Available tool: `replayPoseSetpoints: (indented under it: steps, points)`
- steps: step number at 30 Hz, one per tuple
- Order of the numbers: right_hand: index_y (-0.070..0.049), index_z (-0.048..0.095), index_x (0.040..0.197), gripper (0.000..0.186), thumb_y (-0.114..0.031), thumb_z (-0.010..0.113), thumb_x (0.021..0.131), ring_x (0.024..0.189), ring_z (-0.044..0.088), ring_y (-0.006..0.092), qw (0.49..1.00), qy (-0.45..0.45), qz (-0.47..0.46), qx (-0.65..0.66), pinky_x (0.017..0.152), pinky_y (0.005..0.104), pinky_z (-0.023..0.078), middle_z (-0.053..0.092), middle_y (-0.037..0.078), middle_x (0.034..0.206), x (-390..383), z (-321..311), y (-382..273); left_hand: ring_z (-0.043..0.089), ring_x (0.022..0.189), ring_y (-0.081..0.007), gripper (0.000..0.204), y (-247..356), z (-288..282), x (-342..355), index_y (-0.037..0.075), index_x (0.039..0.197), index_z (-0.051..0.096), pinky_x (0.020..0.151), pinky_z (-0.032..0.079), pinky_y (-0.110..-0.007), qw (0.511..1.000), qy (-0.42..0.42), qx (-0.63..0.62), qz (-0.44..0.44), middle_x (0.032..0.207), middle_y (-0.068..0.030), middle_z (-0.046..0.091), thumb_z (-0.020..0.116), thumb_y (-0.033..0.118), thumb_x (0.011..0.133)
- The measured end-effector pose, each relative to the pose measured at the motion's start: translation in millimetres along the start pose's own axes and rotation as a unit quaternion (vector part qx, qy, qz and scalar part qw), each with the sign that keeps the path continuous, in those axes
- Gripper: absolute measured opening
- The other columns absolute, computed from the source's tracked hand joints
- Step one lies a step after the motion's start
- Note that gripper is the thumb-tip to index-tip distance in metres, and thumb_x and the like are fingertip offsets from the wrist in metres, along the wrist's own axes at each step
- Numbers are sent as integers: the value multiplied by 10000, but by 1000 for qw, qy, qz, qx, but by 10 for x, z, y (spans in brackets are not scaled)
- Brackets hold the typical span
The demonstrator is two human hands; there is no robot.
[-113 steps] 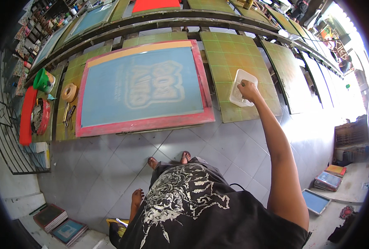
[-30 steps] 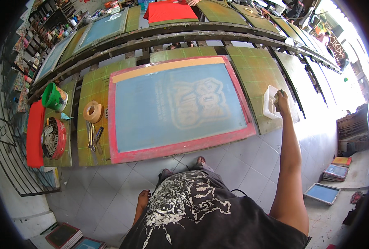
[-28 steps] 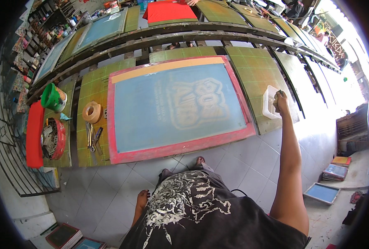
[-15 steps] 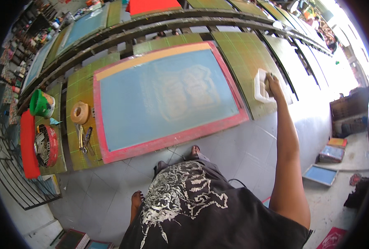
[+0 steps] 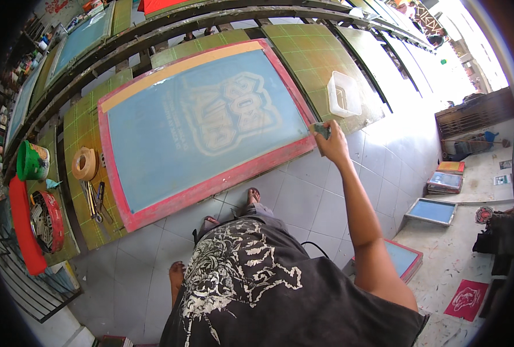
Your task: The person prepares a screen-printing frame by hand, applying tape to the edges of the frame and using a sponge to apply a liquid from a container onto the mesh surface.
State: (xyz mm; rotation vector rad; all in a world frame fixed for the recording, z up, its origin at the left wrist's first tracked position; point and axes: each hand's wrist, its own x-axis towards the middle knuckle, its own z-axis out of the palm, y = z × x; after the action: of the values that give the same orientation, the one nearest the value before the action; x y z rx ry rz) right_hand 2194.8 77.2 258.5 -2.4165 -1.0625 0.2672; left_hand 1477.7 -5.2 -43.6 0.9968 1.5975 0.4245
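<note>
A large printing screen (image 5: 202, 124) with a red frame and blue mesh lies on the green tiled table (image 5: 320, 55); a pale logo shape shows in the mesh. My right hand (image 5: 329, 144) is at the screen's lower right corner, shut on a small dark wad, perhaps a sponge or cloth (image 5: 321, 129). A white plastic tub (image 5: 343, 93) stands on the table just beyond the hand. My left hand is out of sight.
At the left of the table are a tape roll (image 5: 84, 163), scissors and tools (image 5: 94, 199), a green bucket (image 5: 32, 161) and a red round tin (image 5: 47, 221). More framed screens (image 5: 433, 211) lie on the floor at right. My bare feet stand on grey tiles.
My right hand has left the white tub and come back toward the screen's corner, now with a small dark wad in it. The view has shifted rightward.
</note>
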Motion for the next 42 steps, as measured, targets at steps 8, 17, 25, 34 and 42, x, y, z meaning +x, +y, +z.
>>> replayPoseSetpoints:
  steps: [8, 17, 25, 34, 42]
  points:
    - [-35, 647, 1083, 338, -285, 697, 861, 1123, 598, 355, 991, 86, -56, -85, 940, 447, 487, 614, 151, 1235, -111, 400, -37, 482, 1273, -399, 386, 2341, -491, -501, -11, 1300, 539, 1081, 358, -491, 831, 278, 285, 389, 1355, -216, 534, 580, 129, 942]
    - [-58, 708, 1032, 236, -234, 665, 881, 1092, 613, 338, 988, 86, -40, -125, 928, 439, 494, 659, 105, 1180, -135, 491, -127, 414, 1373, -400, 558, 2966, -471, 67, 75, 1422, 497, 1135, 309, -505, 813, 182, 333, 442, 1519, -188, 424, 643, 245, 911]
    - [-50, 715, 976, 207, -224, 650, 886, 1064, 629, 337, 986, 83, -65, -131, 911, 442, 504, 682, 123, 1119, -253, 629, -253, 467, 1346, -364, 539, 2939, -521, 101, 81, 1387, 552, 1118, 325, -492, 816, 190, 345, 423, 1501, -158, 472, 672, 254, 891]
    - [-44, 719, 969, 216, -227, 651, 877, 977, 645, 357, 992, -2, -93, -90, 885, 446, 519, 691, 110, 1118, -911, 1161, -1216, 546, 1250, -330, 511, 2967, -705, 157, 100, 1354, 598, 1034, 358, -467, 782, 169, 414, 435, 1459, -154, 519, 688, 275, 882]
    - [-34, 694, 947, 205, -223, 623, 911, 1031, 620, 318, 978, -79, -170, -88, 878, 430, 520, 643, 128, 1153, -1947, 1912, -2716, 574, 1194, -315, 516, 3112, -892, 127, 111, 1354, 599, 971, 378, -455, 758, 96, 439, 473, 1435, -169, 525, 671, 331, 894]
